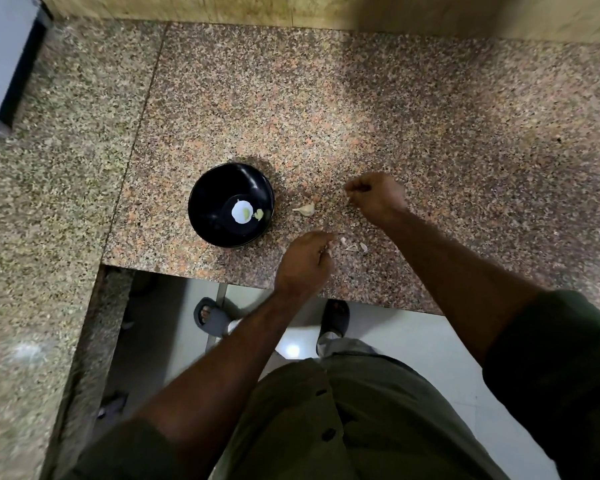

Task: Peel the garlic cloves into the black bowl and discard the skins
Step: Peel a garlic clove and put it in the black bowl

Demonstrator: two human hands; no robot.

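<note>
The black bowl (201,199) stands on the speckled granite counter (361,116), with peeled pale-green garlic cloves (246,213) at its bottom beside a bright glare spot. An unpeeled garlic clove (305,209) lies just right of the bowl. Loose garlic skins (353,246) lie near the counter's front edge. My left hand (303,263) hovers by those skins with its fingers curled, and a pale bit of skin shows at its fingertips. My right hand (378,197) is further back, to the right of the clove. Its fingers are curled tight and nothing is visible in them.
The counter's front edge (326,289) runs just under my left wrist, with tiled floor and my sandalled feet below. A second granite slab (49,202) adjoins on the left. A grey appliance (4,60) stands at the far left corner. A wall borders the back.
</note>
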